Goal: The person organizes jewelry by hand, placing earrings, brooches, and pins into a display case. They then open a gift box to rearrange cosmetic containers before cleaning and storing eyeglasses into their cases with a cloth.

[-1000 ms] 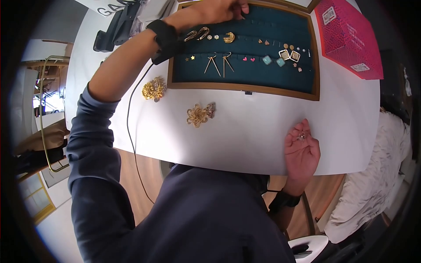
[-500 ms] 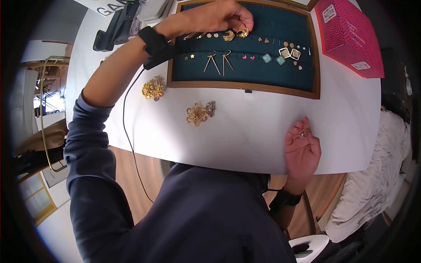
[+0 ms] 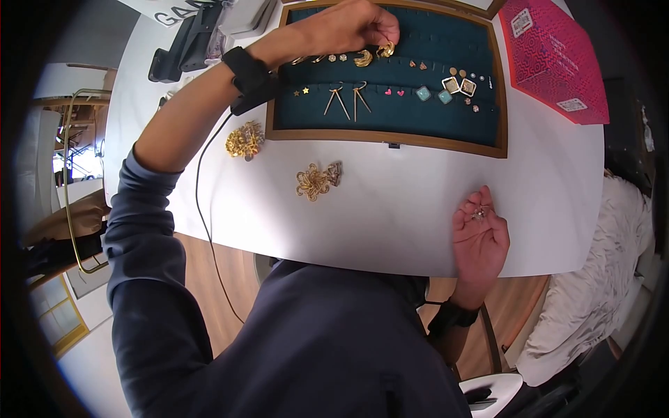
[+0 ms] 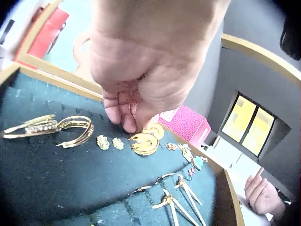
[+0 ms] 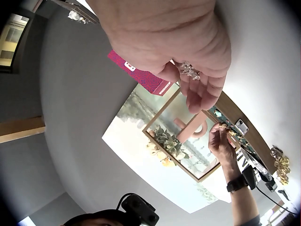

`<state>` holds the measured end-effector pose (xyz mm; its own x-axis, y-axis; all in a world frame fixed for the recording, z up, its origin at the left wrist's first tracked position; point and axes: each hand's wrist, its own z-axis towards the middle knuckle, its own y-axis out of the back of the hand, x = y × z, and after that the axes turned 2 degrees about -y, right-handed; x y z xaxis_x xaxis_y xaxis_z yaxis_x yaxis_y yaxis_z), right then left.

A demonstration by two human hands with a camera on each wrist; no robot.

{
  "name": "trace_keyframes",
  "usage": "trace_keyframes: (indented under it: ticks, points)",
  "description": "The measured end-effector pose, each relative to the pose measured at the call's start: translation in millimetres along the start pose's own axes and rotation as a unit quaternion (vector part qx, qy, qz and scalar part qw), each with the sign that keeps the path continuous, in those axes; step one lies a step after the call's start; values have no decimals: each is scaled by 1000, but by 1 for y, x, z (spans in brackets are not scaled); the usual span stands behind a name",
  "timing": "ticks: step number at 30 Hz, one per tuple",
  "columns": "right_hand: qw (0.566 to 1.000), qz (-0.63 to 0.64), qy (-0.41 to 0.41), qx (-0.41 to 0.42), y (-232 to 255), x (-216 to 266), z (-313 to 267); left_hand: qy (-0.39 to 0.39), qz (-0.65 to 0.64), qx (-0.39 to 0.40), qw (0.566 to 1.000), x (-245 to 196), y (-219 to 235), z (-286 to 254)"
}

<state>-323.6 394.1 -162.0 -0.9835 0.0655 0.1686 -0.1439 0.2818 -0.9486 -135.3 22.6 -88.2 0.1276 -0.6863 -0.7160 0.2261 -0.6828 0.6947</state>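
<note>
My left hand reaches over the dark green earring case, its fingertips pinching a chunky gold hoop earring. A matching gold hoop earring sits in the same row just left of it. In the left wrist view the pinched hoop overlaps its mate right below the fingers. Palm up above the white table, my right hand cups several small clear, silvery pieces in its curled fingers.
Other earrings line the case, among them long gold bars, pink hearts and turquoise squares. Two gold clusters, one flower-shaped and one piled, lie on the table. A pink box stands right; a cable trails left.
My left hand has come down from the case's upper part to the second row, where the gold hoop now shows under its fingertips. My right hand has stayed nearly still.
</note>
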Motion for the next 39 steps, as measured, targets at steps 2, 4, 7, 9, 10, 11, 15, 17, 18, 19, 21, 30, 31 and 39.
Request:
trace_keyframes:
  ticks: [2,4,7,9,10,11,15,17,18,19,21,30,31,39]
  points:
    - [1000,2,-2,2,0,0,0,14,-21,19,999,2,0,-1]
    - [1000,4,-2,4,1,0,0,28,-46,20,998,3,-1,-3]
    - [1000,3,-1,4,1,-1,0,66,-82,25,994,-2,-1,-5]
    - [1000,3,-1,6,0,-1,0,85,-98,32,991,-3,-1,-5]
    - [1000,4,-1,6,0,0,0,89,-102,38,990,-2,-1,-5]
    - [1000,4,-1,6,0,0,0,92,-106,43,989,-2,-1,-4]
    - [1000,7,-1,5,1,0,1,58,-1,58,997,-12,5,2]
    - [1000,8,-1,7,1,0,1,82,-28,57,995,-18,4,3]
    - [1000,9,-1,7,1,0,1,82,-40,38,995,-16,3,2]
    - [1000,9,0,6,1,0,0,81,-52,18,995,-13,0,1]
    - [1000,9,1,3,2,0,0,83,-50,-6,995,-10,-2,0]
    - [1000,4,1,0,1,0,0,102,-58,34,992,-20,-3,0]
    - [1000,5,1,0,1,0,0,93,-51,43,993,-23,0,1]
    - [1000,6,3,1,2,0,0,39,-43,0,998,-19,-7,-2]
